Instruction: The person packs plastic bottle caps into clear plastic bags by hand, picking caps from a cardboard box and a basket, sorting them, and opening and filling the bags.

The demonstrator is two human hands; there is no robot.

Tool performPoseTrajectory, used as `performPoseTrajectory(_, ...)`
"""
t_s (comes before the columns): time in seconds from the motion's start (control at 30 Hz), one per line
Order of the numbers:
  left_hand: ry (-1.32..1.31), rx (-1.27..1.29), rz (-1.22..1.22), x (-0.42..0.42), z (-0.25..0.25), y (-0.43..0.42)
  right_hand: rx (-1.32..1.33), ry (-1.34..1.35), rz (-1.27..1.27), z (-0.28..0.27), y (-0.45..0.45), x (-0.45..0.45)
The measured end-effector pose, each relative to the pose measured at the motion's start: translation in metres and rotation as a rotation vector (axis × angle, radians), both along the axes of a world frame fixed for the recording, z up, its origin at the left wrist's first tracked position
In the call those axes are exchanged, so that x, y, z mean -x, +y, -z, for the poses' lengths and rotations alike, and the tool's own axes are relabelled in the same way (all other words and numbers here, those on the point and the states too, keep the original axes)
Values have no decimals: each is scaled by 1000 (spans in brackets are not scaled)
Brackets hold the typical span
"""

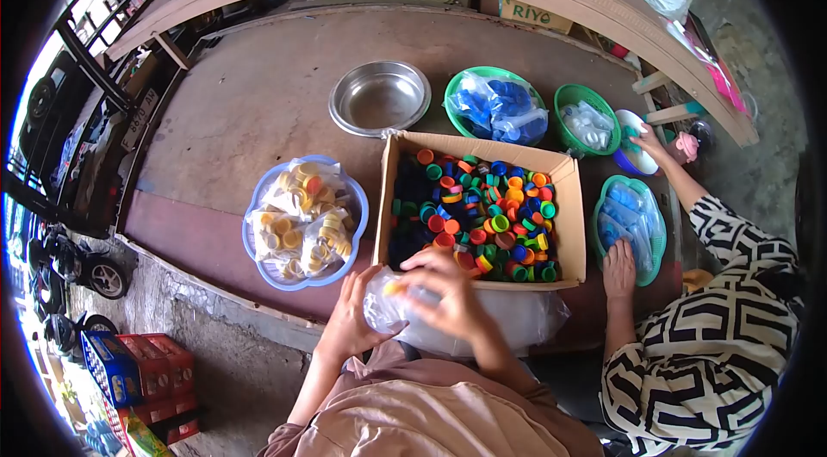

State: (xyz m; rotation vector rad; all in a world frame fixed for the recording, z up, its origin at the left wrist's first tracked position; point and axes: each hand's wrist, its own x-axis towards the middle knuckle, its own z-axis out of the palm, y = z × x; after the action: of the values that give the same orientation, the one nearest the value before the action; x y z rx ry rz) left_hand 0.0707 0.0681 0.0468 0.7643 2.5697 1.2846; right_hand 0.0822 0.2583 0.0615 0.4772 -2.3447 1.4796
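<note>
In front of my body, my left hand [346, 321] grips a clear plastic bag [381, 309] by its side. At the bag's mouth is my right hand [446, 292], slightly blurred, its fingertips closed on a small yellow bottle cap [394, 287]. Just beyond both hands stands an open cardboard box [568, 237] full of loose bottle caps [500, 220] in red, green, orange and blue. To the left, a blue basket [250, 242] holds filled bags of yellowish caps [301, 220]. More clear plastic bags [508, 319] lie flat between the box and my lap.
Behind the box are a steel bowl [379, 99], a green basin [450, 99] of bagged blue caps and a smaller green basket [562, 95]. At right, a co-worker in a patterned top [715, 328] reaches into a bowl [633, 162] and rests a hand by a green basket [659, 242].
</note>
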Motion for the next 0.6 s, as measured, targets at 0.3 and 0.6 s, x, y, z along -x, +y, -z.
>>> performPoseTrajectory(0.3, 50, -62, -13, -14, 8, -16, -456, -171, -82, 28, -34, -22)
performPoseTrajectory(0.6, 131, -35, 116, -13, 18, -22, -395, -396, -149, 44, -45, -19)
